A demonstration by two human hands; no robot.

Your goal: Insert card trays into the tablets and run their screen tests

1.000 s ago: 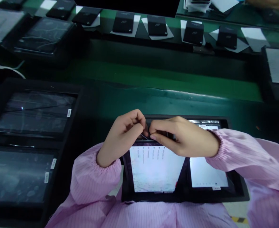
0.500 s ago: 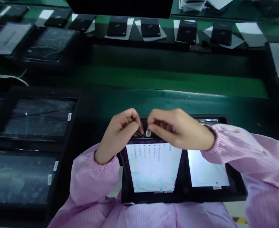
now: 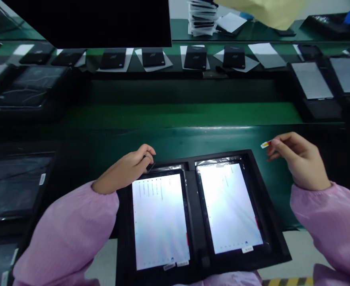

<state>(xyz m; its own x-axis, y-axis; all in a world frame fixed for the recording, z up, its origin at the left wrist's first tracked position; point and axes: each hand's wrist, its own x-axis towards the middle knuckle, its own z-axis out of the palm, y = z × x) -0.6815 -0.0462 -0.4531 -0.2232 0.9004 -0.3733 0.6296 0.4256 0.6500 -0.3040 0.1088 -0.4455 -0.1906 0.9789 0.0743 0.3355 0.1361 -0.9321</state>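
My right hand [image 3: 303, 161] is out to the right above the green bench, pinching a small white, yellow and red card [image 3: 265, 144] between thumb and fingertips. At the upper left corner of the left lit tablet [image 3: 160, 222], my left hand [image 3: 127, 169] has its fingers closed on a small dark flat piece [image 3: 150, 167], mostly hidden by the fingers. A second lit tablet [image 3: 231, 210] lies beside the first. Both rest in a black two-slot tray [image 3: 199, 234] close to my body, their screens white with small text.
Dark-screened tablets [image 3: 14, 180] lie in another black tray at the left. Along the back shelf sit several black devices [image 3: 153, 57] on white papers. A large black panel [image 3: 103, 24] overhangs the top left. A stack of white sheets [image 3: 203, 18] stands at the back.
My hands have come apart: the right has swung to the right with the card, the left stays by the left tablet. Both tablets are now uncovered. The view has shifted.
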